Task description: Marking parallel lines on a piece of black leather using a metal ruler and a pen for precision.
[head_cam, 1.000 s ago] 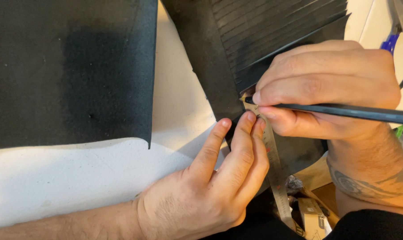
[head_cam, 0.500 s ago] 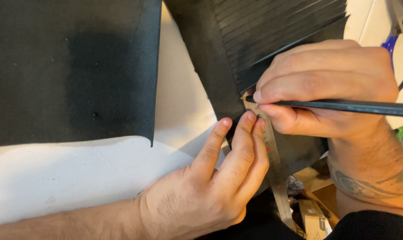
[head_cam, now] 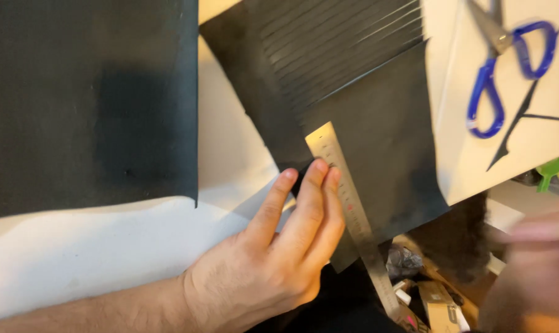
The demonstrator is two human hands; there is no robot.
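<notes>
My left hand (head_cam: 273, 259) lies flat with its fingers stretched out. Its fingertips press on a steel ruler (head_cam: 348, 206) that runs diagonally across a black sheet (head_cam: 378, 142). The upper part of that sheet is cut into several thin parallel strips. My right hand (head_cam: 532, 271) is a blur at the lower right, away from the ruler. Whether it holds anything is not visible.
A larger black sheet (head_cam: 88, 98) covers the upper left, over white paper (head_cam: 106, 265). Blue-handled scissors (head_cam: 501, 68) lie on a white card (head_cam: 470, 166) at the upper right, beside thin black offcuts. Small boxes and clutter (head_cam: 436, 302) sit below the ruler's lower end.
My right hand, which held a dark thin tool at the ruler's top end, has pulled away to the lower right. The ruler's top end is now uncovered. The left hand stays in place.
</notes>
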